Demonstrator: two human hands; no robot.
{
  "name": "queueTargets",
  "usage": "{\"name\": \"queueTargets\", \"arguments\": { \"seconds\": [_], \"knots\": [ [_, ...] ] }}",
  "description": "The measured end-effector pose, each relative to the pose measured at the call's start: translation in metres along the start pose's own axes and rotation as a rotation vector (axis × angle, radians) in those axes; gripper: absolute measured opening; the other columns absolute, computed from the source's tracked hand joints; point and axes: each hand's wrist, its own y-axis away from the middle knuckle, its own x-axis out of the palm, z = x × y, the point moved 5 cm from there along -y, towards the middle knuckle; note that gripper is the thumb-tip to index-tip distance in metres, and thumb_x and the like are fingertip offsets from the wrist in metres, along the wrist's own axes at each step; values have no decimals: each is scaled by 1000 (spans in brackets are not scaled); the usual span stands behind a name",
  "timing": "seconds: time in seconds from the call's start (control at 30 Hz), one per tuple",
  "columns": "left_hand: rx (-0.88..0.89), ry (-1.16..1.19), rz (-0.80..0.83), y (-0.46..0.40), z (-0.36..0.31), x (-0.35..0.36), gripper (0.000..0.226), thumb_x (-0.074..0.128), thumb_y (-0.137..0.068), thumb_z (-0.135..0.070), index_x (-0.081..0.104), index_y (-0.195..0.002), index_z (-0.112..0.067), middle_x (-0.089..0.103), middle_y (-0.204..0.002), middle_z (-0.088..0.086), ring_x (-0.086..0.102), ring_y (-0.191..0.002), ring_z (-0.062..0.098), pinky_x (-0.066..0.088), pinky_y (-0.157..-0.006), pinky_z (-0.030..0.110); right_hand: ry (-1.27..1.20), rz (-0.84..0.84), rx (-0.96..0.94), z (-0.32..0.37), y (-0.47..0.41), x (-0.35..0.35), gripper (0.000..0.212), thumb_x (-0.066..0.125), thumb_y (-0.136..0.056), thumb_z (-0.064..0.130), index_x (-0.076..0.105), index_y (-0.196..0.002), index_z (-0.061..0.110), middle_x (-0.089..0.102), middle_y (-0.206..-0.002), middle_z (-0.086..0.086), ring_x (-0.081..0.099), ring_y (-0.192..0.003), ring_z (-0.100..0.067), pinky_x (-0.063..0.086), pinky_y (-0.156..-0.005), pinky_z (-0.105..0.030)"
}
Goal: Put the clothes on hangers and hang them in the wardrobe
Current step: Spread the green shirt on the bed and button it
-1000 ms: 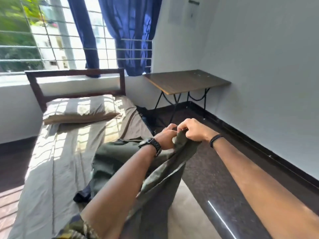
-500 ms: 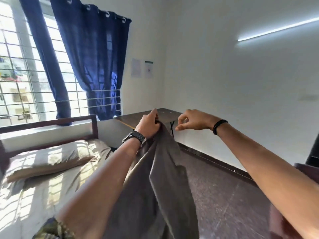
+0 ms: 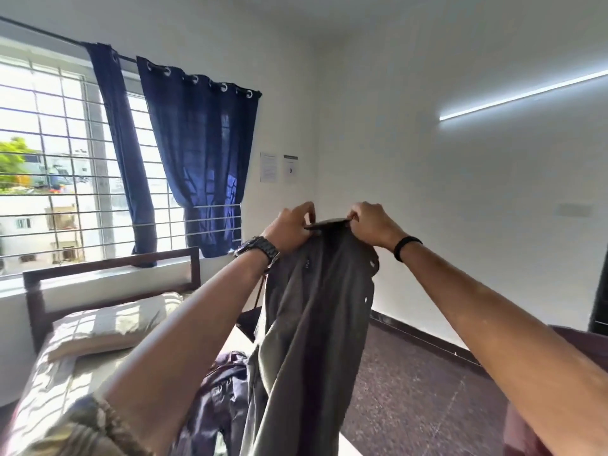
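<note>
There is only one view, from the camera on my head, so nothing is shared with a second angle. It faces forward across the room toward the corner where the window wall meets the plain white wall, tilted only slightly down. My forearms reach out from the bottom edge, close to the lens, and my hands meet near the middle of the frame. The wide lens bends the curtain rod (image 3: 131, 57) (straight lines bow at the edges).

Olive shirt (image 3: 309, 340) bottom cut off by frame edge; wall notices (image 3: 279, 167) too small to read.
</note>
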Motion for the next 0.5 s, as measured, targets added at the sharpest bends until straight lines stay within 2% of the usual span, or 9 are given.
{"name": "queueTargets", "arguments": {
  "seconds": [0.1,0.17,0.27,0.33,0.37,0.43,0.5],
  "knots": [
    [78,-56,-6,43,-16,17,43,60,-85,-10,42,-124,-15,62,-87,15,59,-80,35,47,-72,37,-42,-146,-37,10,16,-32,27,41,-86,-1,55,-106,9,61,-101,-16,59,-92,-32,41,-75,-27],
    [144,-67,-49,75,-27,26,48,56,-84,-3,34,-124,-20,59,-101,15,60,-86,38,49,-74,43,-21,-208,-114,19,30,-46,28,37,-79,-8,48,-94,13,59,-87,-15,57,-79,-35,42,-68,-32],
    [273,-321,-12,113,-42,25,25,33,-88,-16,30,-111,-25,50,-114,14,60,-83,38,50,-61,42,47,-219,-188,22,53,-63,34,39,-70,-13,56,-70,17,66,-80,-15,62,-79,-36,49,-71,-34],
    [318,-467,62,127,-46,23,37,38,-84,-11,39,-119,-22,48,-120,15,60,-88,36,50,-62,41,116,-195,-174,19,67,-72,33,43,-71,-13,67,-70,9,67,-89,-15,63,-85,-35,49,-77,-32],
    [263,-466,62,129,-47,19,41,44,-83,-5,49,-121,-19,49,-120,15,60,-92,36,51,-68,41,158,-202,-161,18,76,-75,32,43,-74,-12,70,-78,5,65,-97,-16,62,-89,-36,49,-80,-33],
    [-5,-372,12,130,-44,4,38,49,-83,-1,65,-114,-16,57,-116,14,61,-98,36,50,-79,39,251,-223,-106,15,92,-78,32,43,-80,-9,68,-98,0,58,-109,-20,59,-96,-40,48,-85,-38],
    [-296,-199,-77,132,-36,-14,41,50,-84,-2,65,-118,-18,62,-117,16,60,-106,35,48,-88,38,286,-231,-14,6,103,-84,30,42,-84,-6,61,-107,-4,54,-115,-24,57,-103,-44,46,-89,-42]
  ]
}}
